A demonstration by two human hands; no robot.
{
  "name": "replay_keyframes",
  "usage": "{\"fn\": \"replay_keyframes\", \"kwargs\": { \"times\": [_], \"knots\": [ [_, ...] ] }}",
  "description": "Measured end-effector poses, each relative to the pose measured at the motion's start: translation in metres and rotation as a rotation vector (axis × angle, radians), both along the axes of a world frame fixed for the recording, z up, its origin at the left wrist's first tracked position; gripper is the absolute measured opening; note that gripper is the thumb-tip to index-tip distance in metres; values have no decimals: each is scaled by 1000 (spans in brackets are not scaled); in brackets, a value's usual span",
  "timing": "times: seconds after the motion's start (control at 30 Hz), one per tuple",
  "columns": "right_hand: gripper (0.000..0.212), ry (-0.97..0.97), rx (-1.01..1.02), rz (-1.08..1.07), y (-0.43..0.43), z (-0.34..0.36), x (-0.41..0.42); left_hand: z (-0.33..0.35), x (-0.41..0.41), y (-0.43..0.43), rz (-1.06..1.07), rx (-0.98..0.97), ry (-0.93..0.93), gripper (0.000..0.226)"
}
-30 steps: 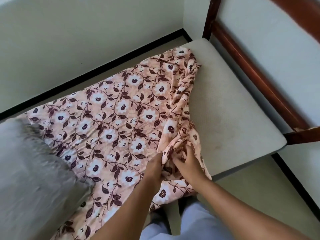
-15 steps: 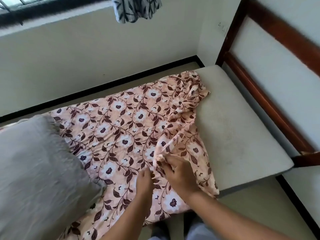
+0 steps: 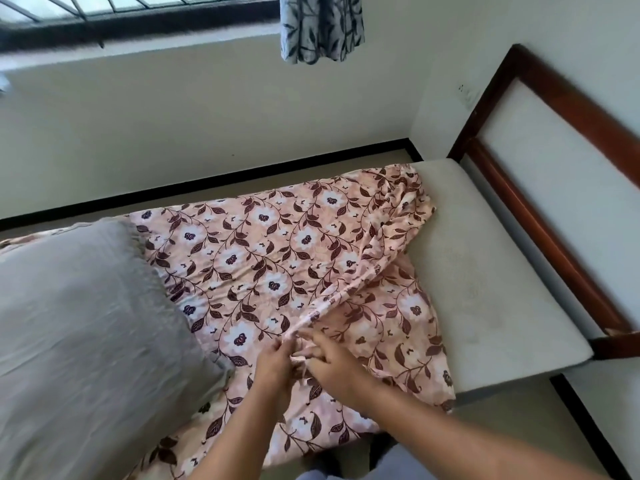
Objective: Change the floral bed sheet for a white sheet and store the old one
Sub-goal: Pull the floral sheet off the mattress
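Note:
The pink floral sheet [image 3: 263, 258] lies across the middle of the bed, its right end peeled back and bunched into a diagonal fold. My left hand [image 3: 275, 363] and my right hand [image 3: 334, 363] meet at the near end of that fold and both pinch the gathered edge of the sheet. To the right, the pale bare mattress [image 3: 485, 289] is uncovered. No white sheet is in view.
A large grey pillow [image 3: 79, 341] sits on the sheet at the left. The wooden bed frame [image 3: 540, 216] runs along the right side. A wall with a black skirting lies behind the bed, with a window and a patterned curtain [image 3: 320, 27] above. Floor shows at lower right.
Both hands have dragged the gathered sheet edge leftward toward the pillow, uncovering more mattress. My view has tilted upward, bringing the window and curtain into sight.

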State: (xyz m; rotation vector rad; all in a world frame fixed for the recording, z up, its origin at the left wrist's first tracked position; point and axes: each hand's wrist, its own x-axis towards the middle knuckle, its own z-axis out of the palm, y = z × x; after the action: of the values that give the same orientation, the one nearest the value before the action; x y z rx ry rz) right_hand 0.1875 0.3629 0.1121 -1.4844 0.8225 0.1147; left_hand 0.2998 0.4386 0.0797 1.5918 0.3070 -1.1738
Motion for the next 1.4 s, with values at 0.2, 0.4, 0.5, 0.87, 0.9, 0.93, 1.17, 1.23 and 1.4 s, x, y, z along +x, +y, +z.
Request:
{"fn": "replay_keyframes", "kwargs": {
  "times": [0.2,0.4,0.5,0.87,0.9,0.93,1.17,1.23,1.4],
  "knots": [
    [30,187,50,-302,-28,-15,19,24,8,-1,-64,128,-233,25],
    [46,207,368,-565,-106,-40,41,69,-18,-16,-450,-63,-191,45],
    [53,209,385,-692,-159,-64,53,75,-21,-16,-412,-84,-121,42],
    [42,6,120,110,-161,6,132,62,-1,-6,-75,210,-333,53],
    [44,2,79,296,-147,7,138,60,1,-7,-68,216,-362,72],
    [41,-6,44,437,-131,5,141,59,4,-8,-70,225,-383,89],
    [36,32,147,663,-93,-17,125,52,12,-31,-106,211,-402,32],
    [26,21,219,569,-99,-25,122,47,12,-31,-72,221,-389,15],
    [20,59,318,135,-116,-39,125,46,8,-35,-125,218,-330,11]
  ]
}}
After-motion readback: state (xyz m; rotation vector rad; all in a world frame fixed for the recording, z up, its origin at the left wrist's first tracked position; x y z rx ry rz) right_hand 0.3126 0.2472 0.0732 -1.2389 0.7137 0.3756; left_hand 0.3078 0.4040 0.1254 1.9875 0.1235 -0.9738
